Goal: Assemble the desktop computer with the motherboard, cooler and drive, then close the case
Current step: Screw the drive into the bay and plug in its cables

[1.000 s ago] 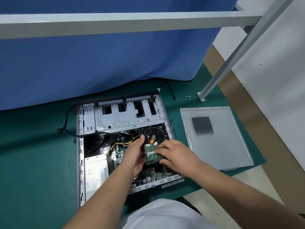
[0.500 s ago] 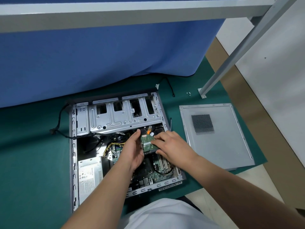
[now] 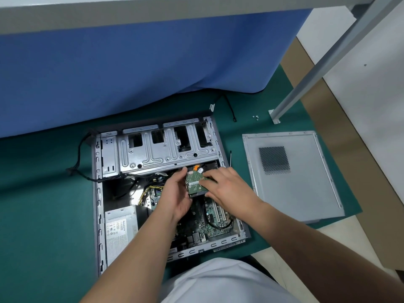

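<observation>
Green matting carries the open case [image 3: 98, 193], where the left hand [image 3: 175, 193] and right hand [image 3: 227, 189] both grip the drive [image 3: 194, 181], now carried farther toward the metal cage [image 3: 161, 154] and nearly ready to slide in, while the side panel [image 3: 290, 176] lies off at right.

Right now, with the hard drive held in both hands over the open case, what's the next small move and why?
Probably slide the hard drive forward under the metal drive cage. Left hand and right hand hold it by its sides, circuit board up, its far end right at the cage's lower edge. It hangs above the motherboard, not yet seated.
</observation>
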Available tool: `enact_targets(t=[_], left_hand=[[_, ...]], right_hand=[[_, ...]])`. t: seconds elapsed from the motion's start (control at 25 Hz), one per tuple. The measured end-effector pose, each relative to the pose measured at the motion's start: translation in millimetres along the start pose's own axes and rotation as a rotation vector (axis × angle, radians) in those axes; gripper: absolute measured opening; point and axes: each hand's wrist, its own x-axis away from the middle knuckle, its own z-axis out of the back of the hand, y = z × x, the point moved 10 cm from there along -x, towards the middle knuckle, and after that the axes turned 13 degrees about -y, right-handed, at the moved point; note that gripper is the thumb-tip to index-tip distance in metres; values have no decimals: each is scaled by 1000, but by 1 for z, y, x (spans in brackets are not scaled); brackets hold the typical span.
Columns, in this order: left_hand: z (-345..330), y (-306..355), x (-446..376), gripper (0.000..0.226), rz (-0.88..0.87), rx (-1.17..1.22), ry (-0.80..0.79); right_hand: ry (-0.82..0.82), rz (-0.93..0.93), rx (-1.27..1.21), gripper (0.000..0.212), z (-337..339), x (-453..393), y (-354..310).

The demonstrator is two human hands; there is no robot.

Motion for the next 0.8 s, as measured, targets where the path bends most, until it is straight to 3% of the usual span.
enact_targets(t=[0.44, 0.68, 0.8], left_hand=[[-6, 8, -1, 9, -86, 171, 9], [-6, 12, 1, 4, -123, 250, 55], [-3, 12, 5, 11, -95, 128, 85]], right_hand=[[113, -78, 56, 24, 26, -31, 18], [124, -113, 90, 39, 34, -54, 32], [90, -146, 62, 47, 24, -55, 41]])
